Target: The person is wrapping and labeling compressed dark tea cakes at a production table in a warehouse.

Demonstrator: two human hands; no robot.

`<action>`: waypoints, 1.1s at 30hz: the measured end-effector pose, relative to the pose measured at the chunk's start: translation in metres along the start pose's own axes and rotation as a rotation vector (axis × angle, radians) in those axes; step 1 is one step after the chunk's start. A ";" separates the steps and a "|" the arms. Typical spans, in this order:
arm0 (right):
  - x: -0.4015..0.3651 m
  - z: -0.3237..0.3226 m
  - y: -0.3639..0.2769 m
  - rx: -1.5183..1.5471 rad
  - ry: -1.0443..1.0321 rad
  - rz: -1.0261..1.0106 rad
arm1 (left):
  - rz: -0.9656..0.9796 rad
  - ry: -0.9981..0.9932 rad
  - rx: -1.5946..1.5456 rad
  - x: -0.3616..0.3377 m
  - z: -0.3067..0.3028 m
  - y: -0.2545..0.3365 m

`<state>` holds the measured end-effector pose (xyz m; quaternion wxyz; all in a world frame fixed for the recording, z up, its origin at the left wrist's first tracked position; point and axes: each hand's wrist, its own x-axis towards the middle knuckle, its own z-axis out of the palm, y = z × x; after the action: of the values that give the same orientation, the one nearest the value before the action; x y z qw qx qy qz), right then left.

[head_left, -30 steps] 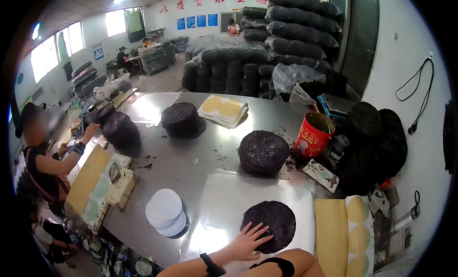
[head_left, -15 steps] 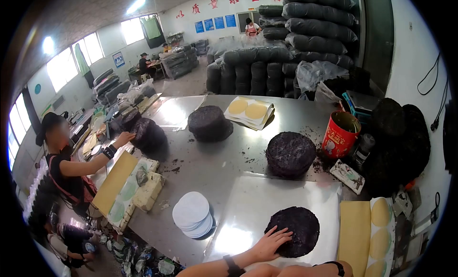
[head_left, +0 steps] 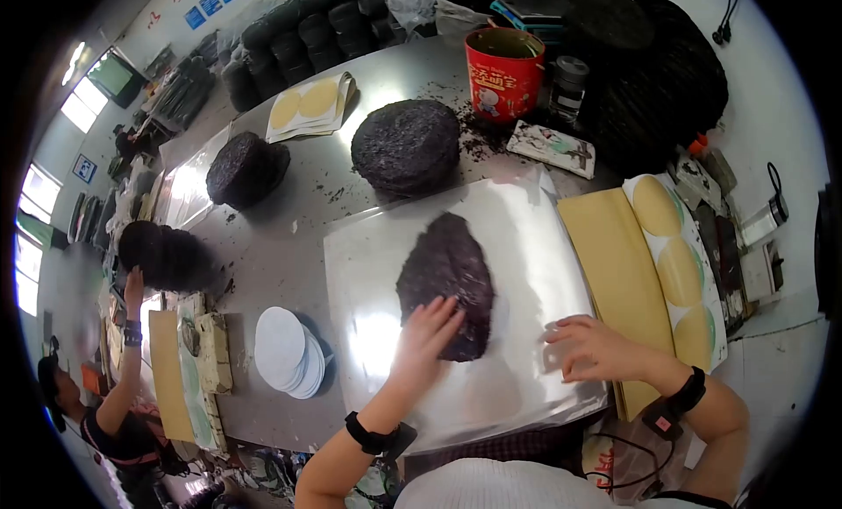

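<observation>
Black sheet [head_left: 452, 263] | left hand [head_left: 424, 340] touching it, grip unclear | right hand [head_left: 601, 349] over plastic film [head_left: 531, 281], grip apart

Left arm [head_left: 342, 456]: bare, reaching up and inward from the lower edge. Left grip [head_left: 419, 347]: bare hand, slightly blurred, fingers extended forward; whether pinching, unclear. Right arm [head_left: 715, 412]: bare, elbow bent outward, forearm angled inward. Right grip [head_left: 598, 349]: bare hand, fingers parted, loosely curled.
</observation>
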<state>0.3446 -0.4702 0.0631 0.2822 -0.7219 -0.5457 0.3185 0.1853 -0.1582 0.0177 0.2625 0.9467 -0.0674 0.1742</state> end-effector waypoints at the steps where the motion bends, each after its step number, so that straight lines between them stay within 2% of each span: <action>1: -0.015 0.016 0.010 -0.060 0.008 0.006 | 0.000 -0.067 0.013 -0.011 0.011 -0.002; 3: -0.032 0.039 0.029 -0.194 0.038 0.015 | -0.010 -0.156 0.034 -0.025 0.029 -0.015; 6: -0.037 0.056 0.044 -0.010 0.170 0.041 | -0.069 -0.230 0.014 -0.041 0.031 -0.013; 9: -0.040 0.056 0.056 -0.046 0.141 -0.023 | -0.015 -0.270 0.046 -0.028 0.020 -0.005; 14: -0.031 0.063 0.062 -0.215 0.170 -0.097 | 0.079 -0.154 0.109 -0.030 0.026 0.000; 16: 0.002 0.051 0.048 -0.073 0.036 0.009 | 0.154 -0.051 0.005 -0.026 0.031 -0.008; 18: 0.052 0.046 0.042 -0.155 -0.013 -0.053 | 0.099 -0.121 -0.170 -0.030 0.050 -0.039; 20: 0.088 0.036 -0.004 -0.255 0.292 -0.179 | 0.006 -0.057 -0.302 -0.023 0.049 -0.031; 22: 0.128 0.038 -0.015 -0.396 0.573 -0.353 | -0.284 -0.252 -0.509 -0.007 0.074 -0.063; 23: 0.149 0.041 -0.012 -0.497 0.579 -0.367 | -0.272 -0.230 -0.497 -0.008 0.088 -0.082; 24: 0.159 0.036 -0.016 -0.442 0.513 -0.318 | -0.269 -0.251 -0.484 -0.005 0.100 -0.094; 25: 0.165 0.033 -0.023 -0.473 0.596 -0.323 | -0.364 -0.336 -0.527 0.008 0.082 -0.081; 26: 0.166 0.038 -0.029 -0.500 0.690 -0.314 | -0.391 -0.273 -0.524 0.015 0.078 -0.080; 28: 0.154 0.049 -0.040 -0.354 0.742 -0.256 | -0.459 -0.188 -0.536 0.018 0.064 -0.063; 29: 0.145 0.061 -0.043 -0.305 0.736 -0.198 | -0.553 -0.267 -0.571 0.021 0.048 -0.055; 30: 0.132 0.070 -0.051 -0.301 0.699 -0.150 | -0.770 -0.344 -0.672 0.021 0.045 -0.044; 32: 0.125 0.093 -0.038 -0.271 0.616 -0.050 | -0.566 -0.242 -0.437 0.017 0.076 -0.060; 33: 0.123 0.103 -0.029 -0.321 0.557 -0.004 | -0.515 -0.226 -0.458 0.016 0.086 -0.068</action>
<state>0.2727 -0.3384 0.0011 0.3039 -0.8155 -0.4922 0.0182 0.2402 -0.1460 -0.0779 0.4940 0.8625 0.1073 -0.0231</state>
